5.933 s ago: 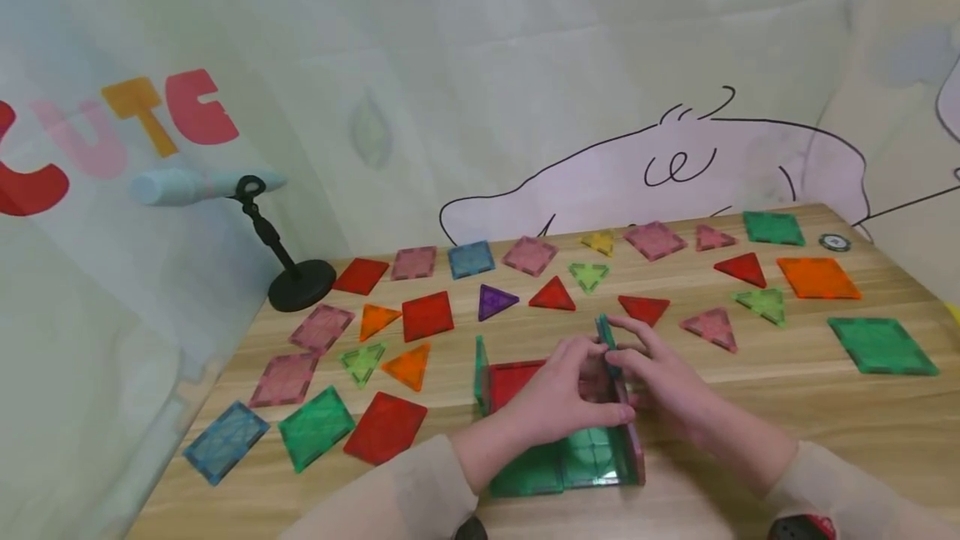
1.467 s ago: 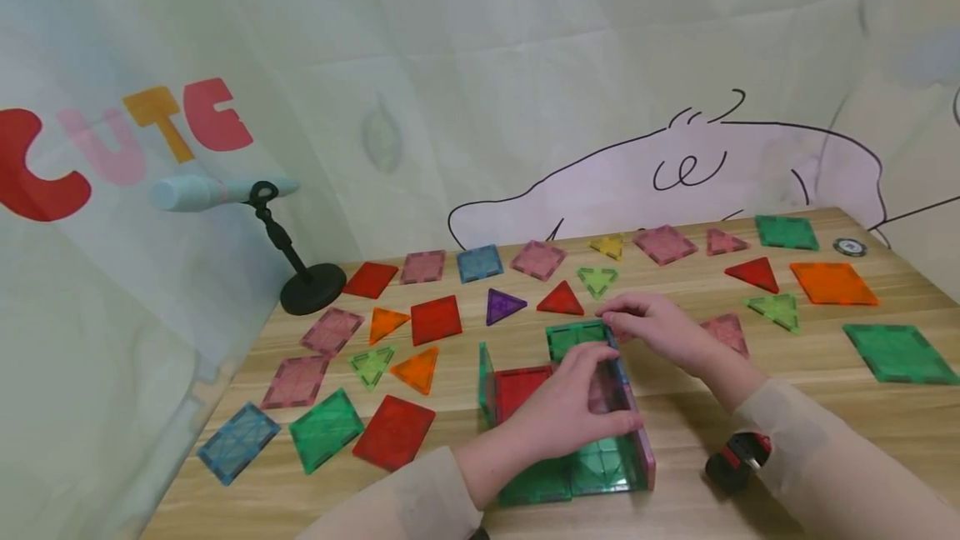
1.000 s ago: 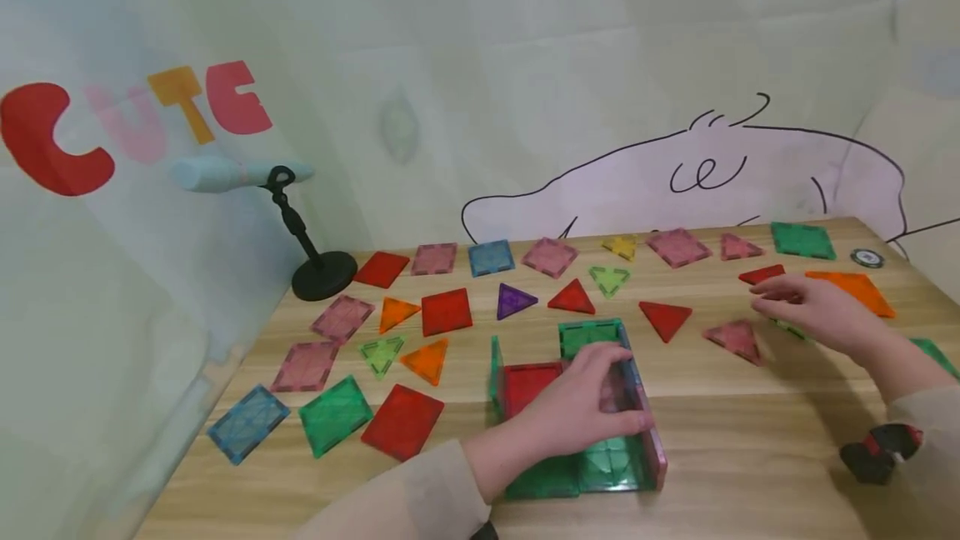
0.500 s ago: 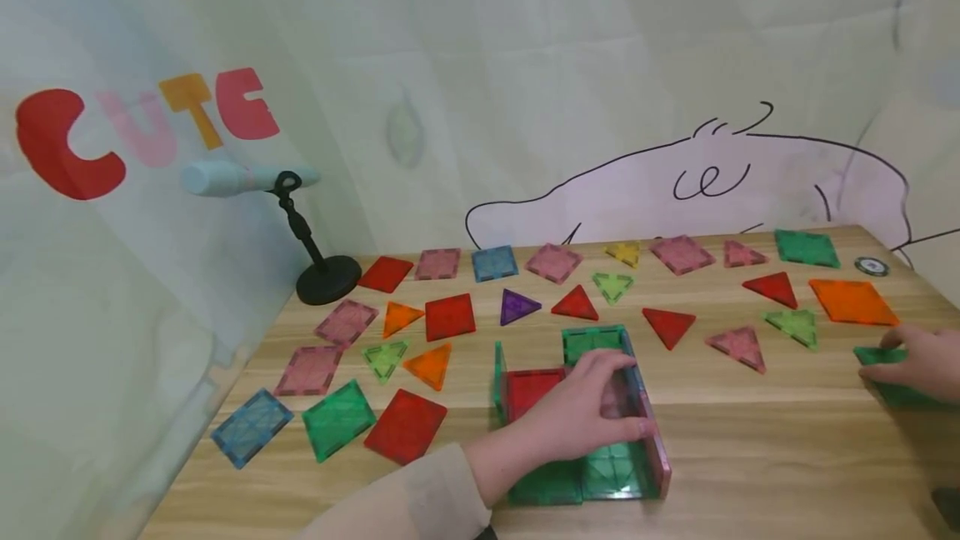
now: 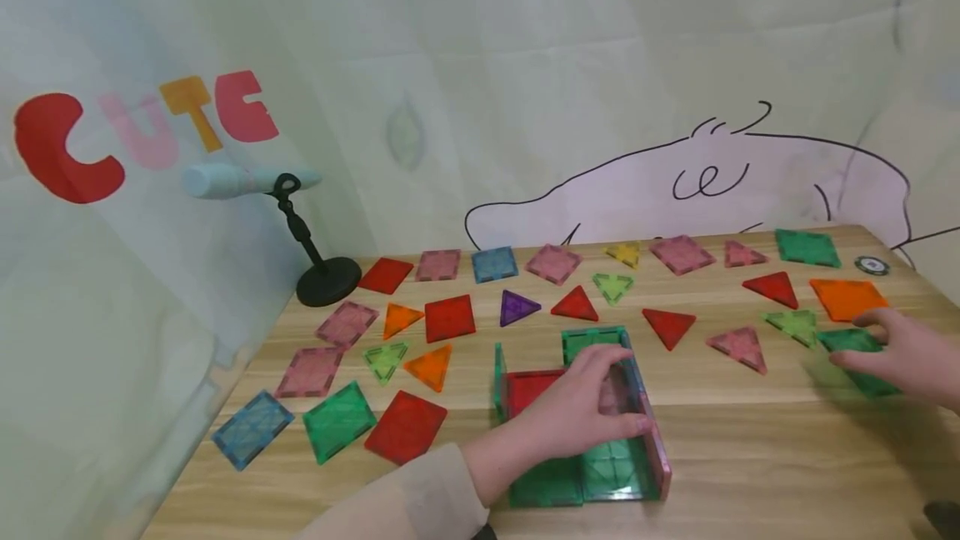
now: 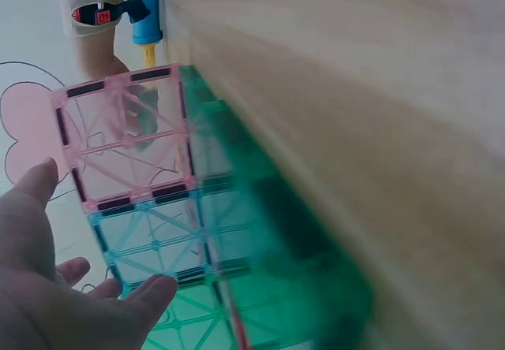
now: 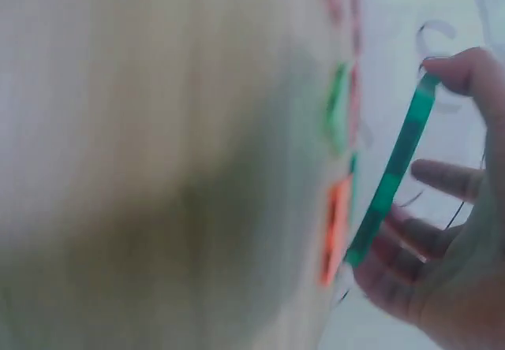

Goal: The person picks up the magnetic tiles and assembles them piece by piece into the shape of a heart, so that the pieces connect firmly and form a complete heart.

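A small structure of magnetic tiles stands at the front middle, with green tiles (image 5: 617, 469) and a red tile (image 5: 528, 386) in its base. Along its right side runs an upright wall with a pink tile (image 6: 126, 141) and a blue tile (image 6: 154, 240). My left hand (image 5: 573, 411) reaches over the base, thumb and fingertips at this wall, fingers spread and gently bent. At the right, my right hand (image 5: 918, 357) holds a green square tile (image 7: 392, 173) by its edges between thumb and fingers, raised off the table. Another green tile (image 5: 498, 382) stands upright on the structure's left.
Loose square and triangular tiles lie spread over the wooden table (image 5: 750, 473), including a red triangle (image 5: 669, 327) and an orange tile (image 5: 843, 298). A black stand (image 5: 327, 280) holding a pale blue cylinder is at the back left. A round chip (image 5: 872, 266) lies far right.
My right hand left the structure, moved right, took the green square tile off the table and now carries it leftward. The left hand stays at the wall.
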`<state>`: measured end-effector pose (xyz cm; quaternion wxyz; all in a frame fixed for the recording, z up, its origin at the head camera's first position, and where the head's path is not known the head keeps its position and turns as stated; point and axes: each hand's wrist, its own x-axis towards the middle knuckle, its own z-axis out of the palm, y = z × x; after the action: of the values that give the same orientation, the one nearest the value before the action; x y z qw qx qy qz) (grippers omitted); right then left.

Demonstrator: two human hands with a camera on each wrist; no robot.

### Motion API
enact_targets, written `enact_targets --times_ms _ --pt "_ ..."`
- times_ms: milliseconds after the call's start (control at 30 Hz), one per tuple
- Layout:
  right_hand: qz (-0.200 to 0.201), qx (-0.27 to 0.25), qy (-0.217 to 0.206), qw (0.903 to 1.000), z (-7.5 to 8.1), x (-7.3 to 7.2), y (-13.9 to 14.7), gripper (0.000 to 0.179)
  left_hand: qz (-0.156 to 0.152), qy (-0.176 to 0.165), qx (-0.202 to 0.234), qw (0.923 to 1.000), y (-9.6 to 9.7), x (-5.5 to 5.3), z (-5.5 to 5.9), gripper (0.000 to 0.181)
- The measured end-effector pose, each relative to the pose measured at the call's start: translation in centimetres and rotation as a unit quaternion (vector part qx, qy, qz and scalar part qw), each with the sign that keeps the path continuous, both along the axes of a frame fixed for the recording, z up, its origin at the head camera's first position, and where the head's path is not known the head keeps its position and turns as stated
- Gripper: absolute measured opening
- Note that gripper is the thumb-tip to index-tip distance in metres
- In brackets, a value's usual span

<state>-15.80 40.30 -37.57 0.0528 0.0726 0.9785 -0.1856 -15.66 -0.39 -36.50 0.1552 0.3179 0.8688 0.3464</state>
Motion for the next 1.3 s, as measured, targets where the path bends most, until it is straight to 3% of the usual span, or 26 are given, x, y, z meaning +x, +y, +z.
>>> enact_targets --times_ms 133,300,433,667,867,1033,1300 --pt "0.052 -0.086 0.046 0.9939 2.1 0.2 -3.8 0.084 -0.001 0.003 0.019 0.9998 -0.2 -0.1 0.5 0.073" --pt "0.119 -0.200 0.098 0.9677 4.0 0.9 -9.0 0.075 -0.006 0.002 0.047 0.9989 -0.4 -0.1 1.1 0.071" --pt "0.156 -0.237 0.135 0.9494 5.1 1.2 -13.0 0.073 -0.001 -0.003 0.068 0.9977 -0.6 -0.2 1.8 0.069" --pt "0.184 -0.290 0.175 0.9228 6.4 1.0 -18.8 0.072 0.045 -0.065 0.138 0.9873 -0.5 -0.1 3.4 0.062" --pt "0.144 -0.289 0.208 0.9234 6.8 0.5 -22.2 0.079 0.074 -0.041 0.175 0.9809 -0.7 -0.3 4.1 0.054" --pt "0.135 -0.281 0.210 0.9268 7.0 0.6 -23.3 0.080 0.100 -0.032 0.220 0.9697 -1.0 -0.7 4.2 0.043" --pt "0.132 -0.303 0.199 0.9224 6.9 0.5 -23.5 0.079 0.091 -0.019 0.258 0.9617 -1.0 -0.9 4.5 0.048"
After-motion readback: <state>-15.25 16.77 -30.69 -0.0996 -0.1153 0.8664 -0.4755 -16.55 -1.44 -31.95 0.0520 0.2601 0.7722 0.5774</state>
